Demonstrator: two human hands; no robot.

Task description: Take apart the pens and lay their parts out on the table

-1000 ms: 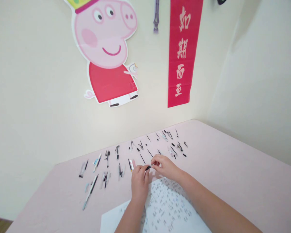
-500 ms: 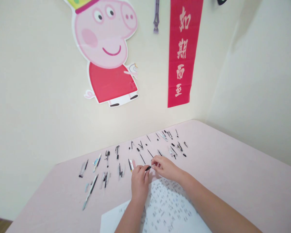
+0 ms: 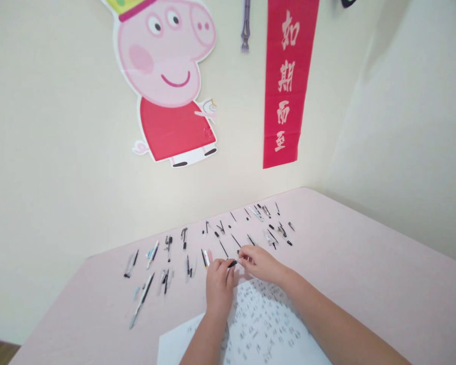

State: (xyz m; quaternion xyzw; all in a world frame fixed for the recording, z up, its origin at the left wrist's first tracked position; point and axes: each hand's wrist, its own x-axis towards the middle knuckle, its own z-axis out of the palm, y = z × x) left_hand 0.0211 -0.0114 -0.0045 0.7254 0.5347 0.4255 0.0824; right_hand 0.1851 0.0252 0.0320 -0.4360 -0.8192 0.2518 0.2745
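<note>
Between the fingers of my left hand (image 3: 219,285) is a small black pen part (image 3: 232,263), its tip pointing toward the other hand. My right hand (image 3: 259,262) is pinched close beside its end, on something small and pale that I cannot make out. Both hands are just above the top of a handwritten paper sheet (image 3: 264,324). Behind them, black refills (image 3: 223,248) and small caps lie on the pink tabletop (image 3: 365,263). A pink and white pen piece (image 3: 210,256) rests just left of my left hand.
Groups of disassembled pens (image 3: 166,280) spread across the left of the table, with a long pen (image 3: 142,300) nearest the front. More pen parts (image 3: 282,229) lie at the back right. The wall behind bears a pig cutout (image 3: 175,126) and a red banner (image 3: 287,86).
My right hand has shifted very slightly, staying near the black pen part. My left hand keeps its hold in almost the same place.
</note>
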